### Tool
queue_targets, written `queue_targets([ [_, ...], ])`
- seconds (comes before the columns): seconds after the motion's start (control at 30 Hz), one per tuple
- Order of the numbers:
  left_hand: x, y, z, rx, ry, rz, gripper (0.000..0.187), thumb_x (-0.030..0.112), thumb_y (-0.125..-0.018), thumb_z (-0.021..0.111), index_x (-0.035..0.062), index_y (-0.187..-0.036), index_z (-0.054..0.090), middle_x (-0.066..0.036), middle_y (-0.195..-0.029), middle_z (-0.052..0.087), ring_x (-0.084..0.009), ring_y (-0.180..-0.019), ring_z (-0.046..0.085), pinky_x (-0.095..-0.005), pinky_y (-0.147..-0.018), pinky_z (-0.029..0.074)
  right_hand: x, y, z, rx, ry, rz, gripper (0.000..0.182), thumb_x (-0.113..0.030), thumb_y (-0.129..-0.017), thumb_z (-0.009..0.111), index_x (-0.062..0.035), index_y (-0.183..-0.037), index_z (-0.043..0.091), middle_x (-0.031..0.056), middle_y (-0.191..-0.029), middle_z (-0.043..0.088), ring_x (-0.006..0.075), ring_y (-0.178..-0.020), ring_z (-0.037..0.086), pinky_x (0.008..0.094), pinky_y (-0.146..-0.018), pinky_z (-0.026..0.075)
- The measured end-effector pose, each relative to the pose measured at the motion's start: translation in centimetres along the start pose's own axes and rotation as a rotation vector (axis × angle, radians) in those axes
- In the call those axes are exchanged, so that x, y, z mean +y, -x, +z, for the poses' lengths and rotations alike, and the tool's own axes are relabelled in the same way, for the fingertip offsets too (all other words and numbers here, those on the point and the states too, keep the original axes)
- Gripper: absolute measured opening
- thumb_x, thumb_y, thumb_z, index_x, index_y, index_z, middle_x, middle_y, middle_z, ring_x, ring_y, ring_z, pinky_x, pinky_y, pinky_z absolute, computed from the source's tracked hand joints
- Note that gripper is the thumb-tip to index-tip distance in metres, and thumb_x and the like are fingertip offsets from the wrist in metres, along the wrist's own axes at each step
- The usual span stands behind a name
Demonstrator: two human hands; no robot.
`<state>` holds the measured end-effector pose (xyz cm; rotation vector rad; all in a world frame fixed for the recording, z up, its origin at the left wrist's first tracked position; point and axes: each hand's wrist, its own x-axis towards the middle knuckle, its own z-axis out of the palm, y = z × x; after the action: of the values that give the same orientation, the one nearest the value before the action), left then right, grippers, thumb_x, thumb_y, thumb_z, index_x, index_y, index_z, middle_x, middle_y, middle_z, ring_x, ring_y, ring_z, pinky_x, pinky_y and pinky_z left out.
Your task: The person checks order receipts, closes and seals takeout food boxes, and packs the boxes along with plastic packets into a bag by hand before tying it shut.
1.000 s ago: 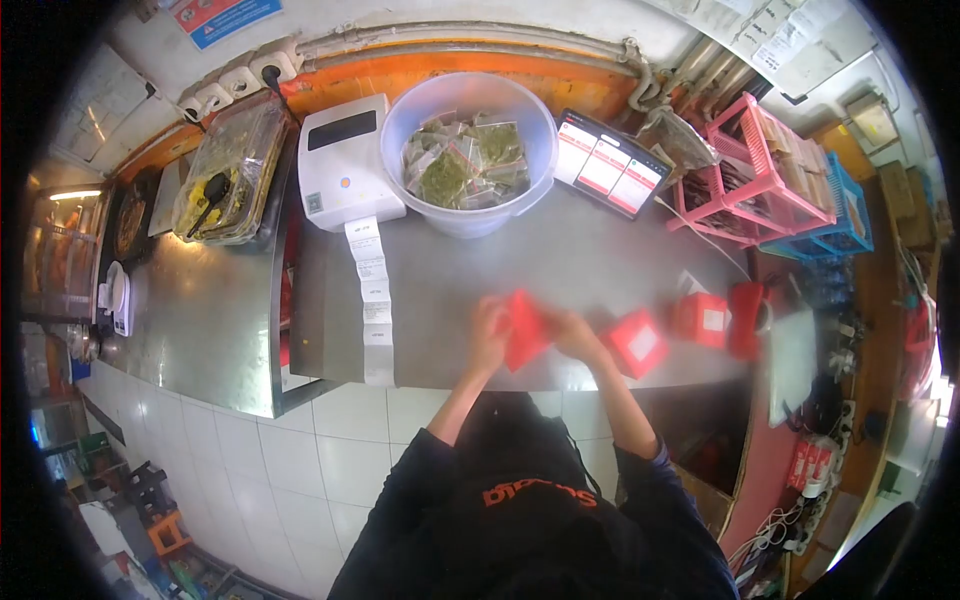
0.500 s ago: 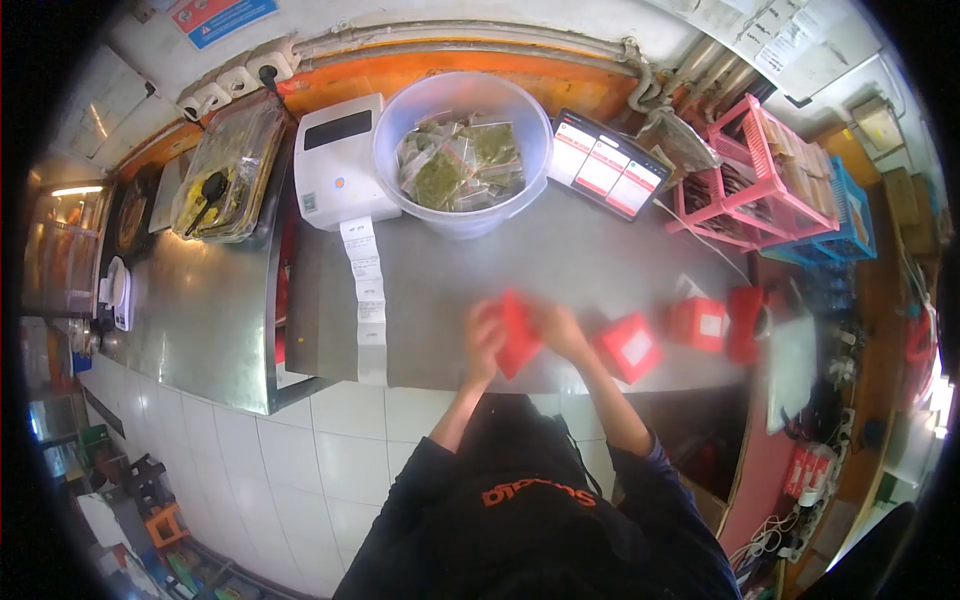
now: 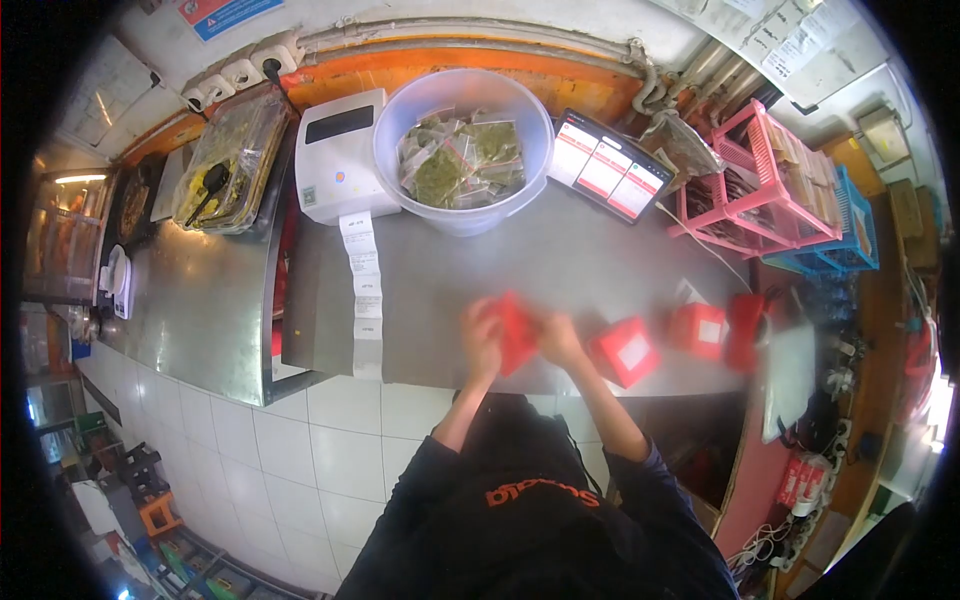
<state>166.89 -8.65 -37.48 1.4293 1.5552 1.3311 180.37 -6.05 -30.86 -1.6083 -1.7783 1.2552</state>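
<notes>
A blurred red box [image 3: 514,333] is between my two hands, over the front edge of the steel counter [image 3: 440,280]. My left hand [image 3: 484,338] is wrapped round its left side. On the right side, my right hand [image 3: 556,338] grips it with bent fingers. Two more red boxes, each with a white label, stand to the right: the nearer red box [image 3: 626,352] beside my right forearm and the farther red box [image 3: 698,330] behind it. Further right lies another red item [image 3: 744,332], too blurred to name.
A white label printer [image 3: 340,160] feeds a long paper strip [image 3: 366,290] across the counter. Beside it stand a clear bucket [image 3: 462,215] of green-filled sachets and a tablet [image 3: 610,165]. A pink rack [image 3: 760,190] is at right; a clear food container [image 3: 228,165] stands at left.
Both hands remain on the red box at nearly the same spot. The box's outline has shifted slightly, and the view has moved a little.
</notes>
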Motion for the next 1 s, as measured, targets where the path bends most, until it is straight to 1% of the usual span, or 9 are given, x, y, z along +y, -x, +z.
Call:
queue_targets([
  [0.17, 0.1, -0.1, -0.2, 0.000, 0.039, -0.066, 0.012, -0.006, -0.066, 0.052, 0.0019, -0.071, 0.059, -0.004, -0.109, 0.049, -0.0225, -0.104, 0.040, -0.0307, -0.083, 0.035, 0.6, 0.0, 0.4, -0.048, 0.149, -0.160, 0.053, 0.004, -0.067, 0.054, -0.0209, -0.114, 0.053, 0.0106, -0.127, 0.041, 0.0305, -0.102, 0.052, 0.0360, -0.084, 0.045],
  [0.27, -0.4, 0.1, 0.0, 0.031, 0.051, -0.044, 0.011, -0.001, -0.066, 0.054, 0.0041, -0.074, 0.059, -0.010, -0.109, 0.050, -0.0285, -0.106, 0.042, -0.0376, -0.091, 0.031, 0.9, 0.0, 0.6, -0.027, 0.162, -0.203, 0.053, 0.004, -0.067, 0.054, -0.0205, -0.115, 0.053, 0.0110, -0.126, 0.042, 0.0310, -0.100, 0.053, 0.0365, -0.083, 0.045],
  [0.37, -0.1, 0.1, 0.2, 0.047, 0.020, -0.008, 0.008, 0.008, -0.074, 0.054, 0.0038, -0.080, 0.058, -0.011, -0.109, 0.049, -0.0282, -0.106, 0.042, -0.0379, -0.091, 0.031, 0.6, 0.3, 0.6, -0.012, 0.186, -0.210, 0.054, 0.003, -0.067, 0.054, -0.0202, -0.115, 0.053, 0.0115, -0.125, 0.043, 0.0317, -0.097, 0.054, 0.0370, -0.082, 0.046],
  [0.53, 1.3, -0.5, 0.9, 0.218, 0.130, -0.026, 0.013, 0.011, -0.069, 0.043, 0.0023, -0.077, 0.039, -0.016, -0.104, 0.042, -0.0269, -0.097, 0.040, -0.0375, -0.088, 0.030, 1.0, 0.3, 0.8, 0.008, 0.205, -0.219, 0.055, 0.004, -0.065, 0.054, -0.0196, -0.115, 0.053, 0.0117, -0.125, 0.043, 0.0317, -0.091, 0.057, 0.0373, -0.079, 0.047],
  [0.7, 1.0, -0.7, 0.9, 0.212, 0.129, -0.004, 0.016, 0.009, -0.063, 0.039, 0.0021, -0.078, 0.037, -0.016, -0.103, 0.039, -0.0263, -0.091, 0.040, -0.0370, -0.086, 0.031, 1.4, 0.8, 0.5, -0.014, 0.155, -0.183, 0.053, 0.004, -0.064, 0.054, -0.0195, -0.112, 0.055, 0.0115, -0.124, 0.043, 0.0312, -0.086, 0.058, 0.0369, -0.077, 0.048],
  [0.77, 0.9, -0.6, 0.7, 0.211, 0.142, 0.004, 0.018, 0.010, -0.063, 0.038, 0.0013, -0.079, 0.039, -0.015, -0.103, 0.039, -0.0259, -0.090, 0.041, -0.0367, -0.085, 0.032, 1.7, 0.9, 0.3, -0.048, 0.204, -0.196, 0.059, 0.002, -0.064, 0.056, -0.0174, -0.119, 0.049, 0.0129, -0.123, 0.045, 0.0314, -0.089, 0.058, 0.0375, -0.078, 0.047],
  [0.83, 0.5, -0.3, 0.4, -0.001, 0.001, 0.093, 0.025, 0.010, -0.064, 0.038, -0.0006, -0.085, 0.044, -0.015, -0.107, 0.038, -0.0259, -0.090, 0.043, -0.0359, -0.082, 0.035, 1.1, 0.5, 0.0, -0.097, 0.213, -0.138, 0.065, 0.001, -0.063, 0.057, -0.0149, -0.124, 0.042, 0.0141, -0.125, 0.043, 0.0326, -0.092, 0.056, 0.0383, -0.079, 0.046],
  [0.9, 0.7, -0.4, 0.1, 0.016, -0.018, 0.119, 0.026, 0.008, -0.065, 0.040, -0.0009, -0.089, 0.046, -0.015, -0.109, 0.039, -0.0260, -0.091, 0.043, -0.0357, -0.081, 0.036, 1.0, 0.3, 0.1, -0.148, 0.217, -0.084, 0.071, 0.000, -0.063, 0.058, -0.0124, -0.128, 0.035, 0.0152, -0.127, 0.041, 0.0337, -0.095, 0.055, 0.0391, -0.081, 0.045],
  [1.0, 2.5, -0.3, -1.3, -0.026, -0.123, 0.100, 0.024, 0.005, -0.067, 0.044, -0.0011, -0.090, 0.050, -0.014, -0.114, 0.039, -0.0265, -0.096, 0.044, -0.0355, -0.083, 0.036, 1.8, 0.7, -0.2, -0.183, 0.161, -0.277, 0.078, -0.002, -0.063, 0.058, -0.0068, -0.132, 0.023, 0.0175, -0.131, 0.033, 0.0370, -0.099, 0.051, 0.0412, -0.083, 0.043],
])
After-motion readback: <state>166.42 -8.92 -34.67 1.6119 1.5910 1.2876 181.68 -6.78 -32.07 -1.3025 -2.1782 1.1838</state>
